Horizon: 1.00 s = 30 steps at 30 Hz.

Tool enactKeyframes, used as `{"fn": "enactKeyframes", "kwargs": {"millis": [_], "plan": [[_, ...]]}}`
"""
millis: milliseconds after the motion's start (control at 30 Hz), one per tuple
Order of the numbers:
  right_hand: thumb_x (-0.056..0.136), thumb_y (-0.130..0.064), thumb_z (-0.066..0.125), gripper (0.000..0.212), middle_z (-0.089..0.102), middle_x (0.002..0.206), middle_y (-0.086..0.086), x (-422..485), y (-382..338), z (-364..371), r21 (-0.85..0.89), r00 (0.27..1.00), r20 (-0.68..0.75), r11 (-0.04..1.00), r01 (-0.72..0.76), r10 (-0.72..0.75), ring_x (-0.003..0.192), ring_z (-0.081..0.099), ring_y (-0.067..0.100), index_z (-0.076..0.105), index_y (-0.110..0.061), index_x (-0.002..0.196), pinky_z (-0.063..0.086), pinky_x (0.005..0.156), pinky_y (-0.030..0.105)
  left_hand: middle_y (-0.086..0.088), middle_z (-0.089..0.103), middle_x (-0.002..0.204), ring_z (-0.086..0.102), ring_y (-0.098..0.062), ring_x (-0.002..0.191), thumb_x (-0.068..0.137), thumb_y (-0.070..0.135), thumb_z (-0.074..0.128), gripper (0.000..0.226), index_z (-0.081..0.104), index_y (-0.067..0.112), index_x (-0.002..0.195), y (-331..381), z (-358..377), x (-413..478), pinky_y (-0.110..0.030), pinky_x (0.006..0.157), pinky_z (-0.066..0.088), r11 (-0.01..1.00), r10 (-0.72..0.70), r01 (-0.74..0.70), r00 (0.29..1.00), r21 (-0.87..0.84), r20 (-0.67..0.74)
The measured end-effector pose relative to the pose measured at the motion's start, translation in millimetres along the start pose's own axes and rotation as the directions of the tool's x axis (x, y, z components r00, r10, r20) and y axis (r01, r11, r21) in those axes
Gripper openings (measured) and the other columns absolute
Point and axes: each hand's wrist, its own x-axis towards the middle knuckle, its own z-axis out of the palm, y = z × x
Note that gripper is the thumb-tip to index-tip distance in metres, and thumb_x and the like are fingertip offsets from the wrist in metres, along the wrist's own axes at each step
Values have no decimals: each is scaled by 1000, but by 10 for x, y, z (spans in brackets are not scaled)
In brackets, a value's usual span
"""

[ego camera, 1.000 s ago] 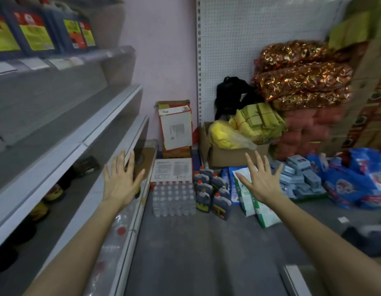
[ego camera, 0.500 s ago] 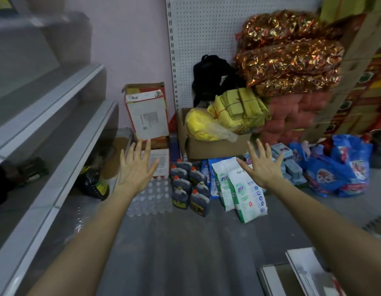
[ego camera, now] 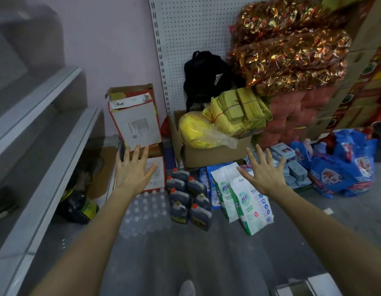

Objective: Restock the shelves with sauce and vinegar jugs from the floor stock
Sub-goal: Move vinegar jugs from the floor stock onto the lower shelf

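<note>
**STATUS: FETCH STEP, NO JUG IN HAND**

**1. Progress**

1.1 Reference item: the shrink-wrapped water-bottle pack [ego camera: 147, 212] on the floor.

1.2 The dark jugs [ego camera: 188, 198], with orange-red caps, stand in a tight cluster on the floor, touching the right side of the pack. None of them is lifted.

1.3 The left hand [ego camera: 133, 174] hovers above the far edge of the pack with fingers spread and holds nothing. The right hand [ego camera: 265, 176] hovers to the right of the pack, beyond the jugs, also spread and empty.

1.4 The shelves [ego camera: 55, 180] run to the left of the pack. One dark jug with a yellow-green label [ego camera: 78, 207] lies at the lowest level. The rest of that level is too blurred to read.

1.5 Assessment: most of the restocking appears to remain. The whole floor cluster has yet to go up.

**2. Containers and contents**

2.1 Jugs: dark liquid (sauce or vinegar cannot be told at this range).

2.2 Open cardboard box [ego camera: 215, 155], behind and to the right of the pack: holds a yellow plastic bag [ego camera: 196, 131] and yellow paper bundles [ego camera: 238, 110], heaped above the rim.

2.3 Tall carton [ego camera: 134, 122], directly behind the pack: top flaps open, contents hidden.

2.4 Green-and-white refill pouches [ego camera: 249, 201], right of the pack past the jugs: sealed.
</note>
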Motion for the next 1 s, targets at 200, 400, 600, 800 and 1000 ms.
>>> {"fn": "enactKeyframes", "kwargs": {"millis": [200, 400, 600, 800, 1000], "plan": [[86, -73, 9, 82, -13, 160, 2, 760, -358, 13, -14, 999, 12, 999, -30, 30, 147, -6, 29, -11, -27, 152, 4, 110, 65, -3, 13, 160, 3, -29, 147, 97, 57, 21, 66, 13, 22, 153, -327, 273, 906, -49, 116, -2, 999, 14, -12, 999, -34, 37], [88, -72, 11, 80, -11, 161, 2, 1238, -651, 214, 4, 994, 78, 997, -81, 80, 147, -3, 29, -8, -28, 152, 0, 110, 65, -7, 19, 158, 9, -32, 145, 99, 52, 25, 64, 15, 18, 153, -498, 630, 1480, -51, 115, 2, 996, 76, -73, 993, -44, 85], [89, -71, 12, 78, -9, 161, 2, 1690, -828, 438, -12, 984, 165, 998, -65, 66, 147, -2, 29, -8, -30, 152, 3, 111, 66, -4, 14, 160, 7, -28, 146, 100, 51, 22, 64, 7, 19, 153, -557, 1021, 1864, -51, 115, 4, 994, 86, -72, 980, -83, 178], [90, -71, 14, 78, -7, 161, 2, 2284, -853, 698, 23, 972, 230, 999, -46, 40, 147, -4, 29, -6, -29, 153, 1, 111, 66, -7, 16, 159, 7, -30, 146, 100, 46, 27, 64, 7, 17, 153, -526, 1430, 2249, -51, 115, -2, 988, 74, -35, 963, -151, 259], [91, -70, 12, 77, -9, 161, 3, 2861, -786, 968, 18, 957, 289, 1000, -19, 13, 147, -5, 29, -5, -28, 153, 0, 110, 65, -9, 20, 158, 9, -31, 146, 101, 45, 28, 63, 9, 15, 153, -388, 1714, 2715, -53, 114, -4, 993, 67, -33, 950, -115, 304]]}}
